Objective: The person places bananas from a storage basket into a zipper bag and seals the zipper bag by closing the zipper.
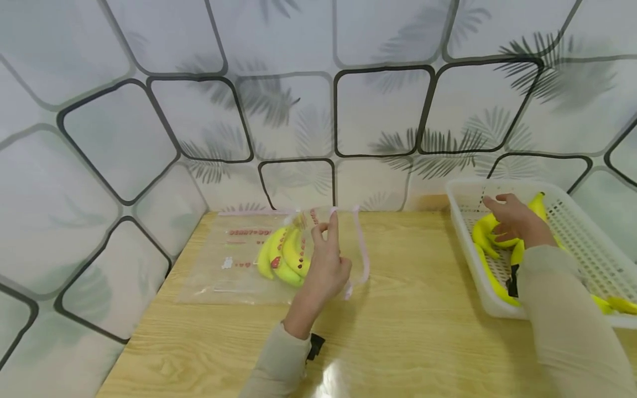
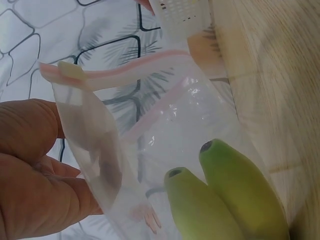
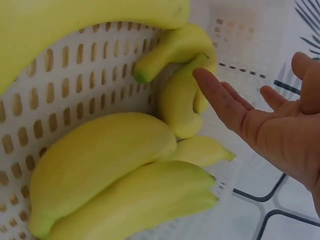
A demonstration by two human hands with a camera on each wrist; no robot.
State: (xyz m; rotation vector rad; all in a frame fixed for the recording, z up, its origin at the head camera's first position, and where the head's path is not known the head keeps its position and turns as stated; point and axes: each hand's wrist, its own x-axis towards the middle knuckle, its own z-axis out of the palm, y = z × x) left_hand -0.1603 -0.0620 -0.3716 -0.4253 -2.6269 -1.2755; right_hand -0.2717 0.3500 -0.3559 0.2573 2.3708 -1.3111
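Observation:
My left hand [image 1: 325, 265] is at the right end of a clear zip bag [image 1: 209, 276] lying on the table. In the left wrist view its thumb and fingers [image 2: 30, 125] pinch the film by the pink-edged mouth, which gapes. Inside the bag lies a bunch of yellow-green bananas [image 1: 283, 260]. Over the white basket [image 1: 470, 265] hovers my right hand [image 1: 517, 218], its fingers extended and holding nothing. Just beside its fingertips, in the right wrist view, is a curved banana [image 3: 177, 102]; whether they touch I cannot tell.
Several more bananas [image 3: 105, 165] lie in the perforated basket. A pale slider [image 2: 71, 70] sits on the bag's pink zip strip. Patterned wall covering [image 1: 298, 127] rises behind the wooden table [image 1: 408, 309].

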